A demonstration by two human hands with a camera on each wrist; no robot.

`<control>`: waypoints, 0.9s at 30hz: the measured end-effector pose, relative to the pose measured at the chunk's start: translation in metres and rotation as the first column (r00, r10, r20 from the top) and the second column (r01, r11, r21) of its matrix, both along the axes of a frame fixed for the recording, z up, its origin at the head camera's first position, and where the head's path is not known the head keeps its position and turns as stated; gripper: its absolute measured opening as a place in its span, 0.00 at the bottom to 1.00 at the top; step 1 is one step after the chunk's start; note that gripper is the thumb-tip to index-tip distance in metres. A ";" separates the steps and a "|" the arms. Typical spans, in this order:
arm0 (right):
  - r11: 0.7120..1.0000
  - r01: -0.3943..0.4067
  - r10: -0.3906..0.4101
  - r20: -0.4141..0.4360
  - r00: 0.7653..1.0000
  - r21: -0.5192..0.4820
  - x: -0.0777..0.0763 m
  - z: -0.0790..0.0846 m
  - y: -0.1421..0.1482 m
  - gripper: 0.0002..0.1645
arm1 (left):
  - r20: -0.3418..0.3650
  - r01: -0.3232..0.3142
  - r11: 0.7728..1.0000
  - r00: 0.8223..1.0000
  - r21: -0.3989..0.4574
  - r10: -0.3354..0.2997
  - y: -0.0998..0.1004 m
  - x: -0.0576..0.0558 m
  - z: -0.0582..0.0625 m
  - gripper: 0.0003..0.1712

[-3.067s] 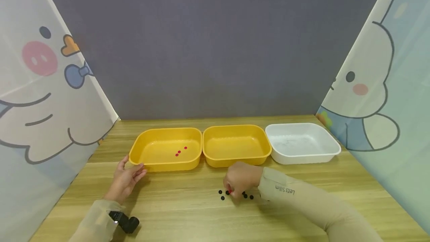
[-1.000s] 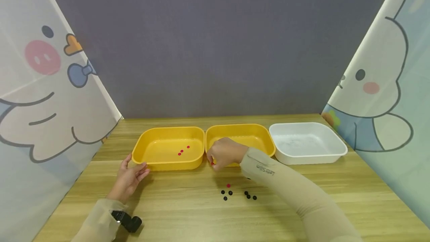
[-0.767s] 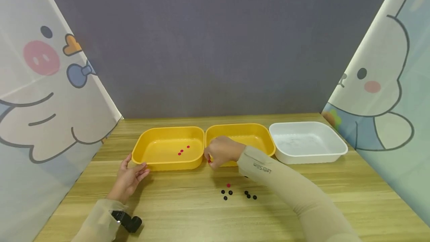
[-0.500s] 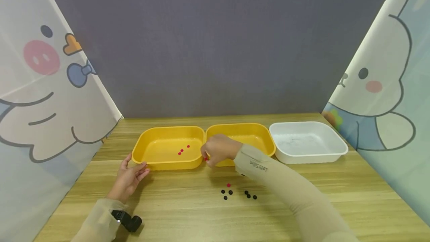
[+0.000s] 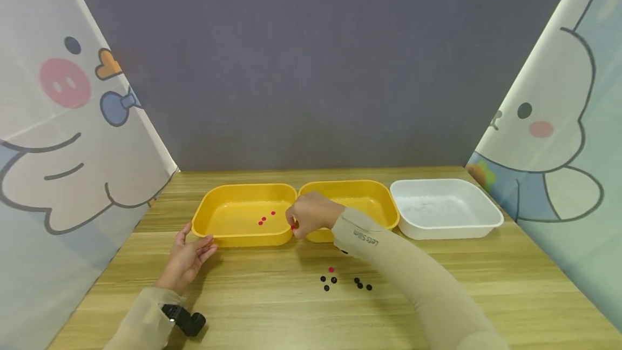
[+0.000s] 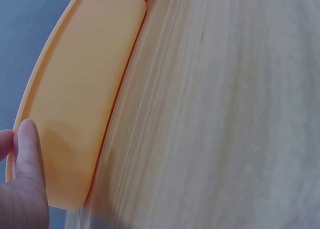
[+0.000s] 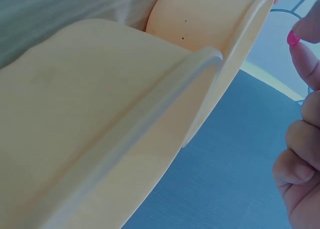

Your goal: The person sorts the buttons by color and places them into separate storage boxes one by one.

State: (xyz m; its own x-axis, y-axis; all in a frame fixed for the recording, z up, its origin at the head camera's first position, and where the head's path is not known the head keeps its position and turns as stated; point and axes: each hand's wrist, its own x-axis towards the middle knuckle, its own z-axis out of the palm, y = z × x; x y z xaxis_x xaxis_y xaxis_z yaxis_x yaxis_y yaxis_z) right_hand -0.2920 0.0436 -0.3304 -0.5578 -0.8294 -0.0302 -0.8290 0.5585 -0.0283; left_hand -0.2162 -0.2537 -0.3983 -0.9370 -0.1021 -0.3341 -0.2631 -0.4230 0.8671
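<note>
Wooden tabletop (image 5: pixel 272 312): fills the lower frame; grey backdrop (image 5: pixel 320 69) above.
Red piece (image 7: pixel 293 38): centre of the head view; pinched by thumb and finger of the right hand (image 5: pixel 313 215); so small a thing likely demands fingertips.
Left yellow tray (image 5: pixel 243 241): left of centre; holds three red discs (image 5: pixel 264 219); middle yellow tray (image 5: pixel 355 190) just beside.
Left hand (image 5: pixel 187 258): relaxed; fingers touch the left tray's lower-left corner, probably steadying it.
Black pieces (image 5: pixel 333 280): lower centre, on wood.
Change: right hand, low at the black pieces in the earliest frame, now higher, by the yellow trays' adjoining rims.
</note>
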 end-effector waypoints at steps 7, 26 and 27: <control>1.000 -0.001 0.001 -0.017 1.000 0.026 -0.003 0.001 -0.005 0.04 | -0.001 0.009 1.000 1.000 -0.013 -0.009 -0.002 0.000 0.003 0.50; 0.996 0.046 -0.040 -0.086 0.995 0.070 -0.020 0.003 -0.009 0.04 | -0.018 0.010 1.000 1.000 -0.010 -0.010 -0.001 0.000 0.001 0.50; 0.996 0.047 -0.041 -0.086 0.995 0.070 -0.021 0.002 -0.009 0.04 | -0.015 0.006 1.000 1.000 -0.010 -0.006 -0.001 0.001 0.001 0.49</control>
State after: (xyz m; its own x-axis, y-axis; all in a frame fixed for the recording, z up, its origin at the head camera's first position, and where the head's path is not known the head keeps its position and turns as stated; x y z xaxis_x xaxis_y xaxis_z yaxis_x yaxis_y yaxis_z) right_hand -0.3128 0.0342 -0.3281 -0.5965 -0.8016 -0.0400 -0.8015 0.5923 0.0823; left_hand -0.2155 -0.2551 -0.3971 -0.9426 -0.0994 -0.3187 -0.2523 -0.4131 0.8751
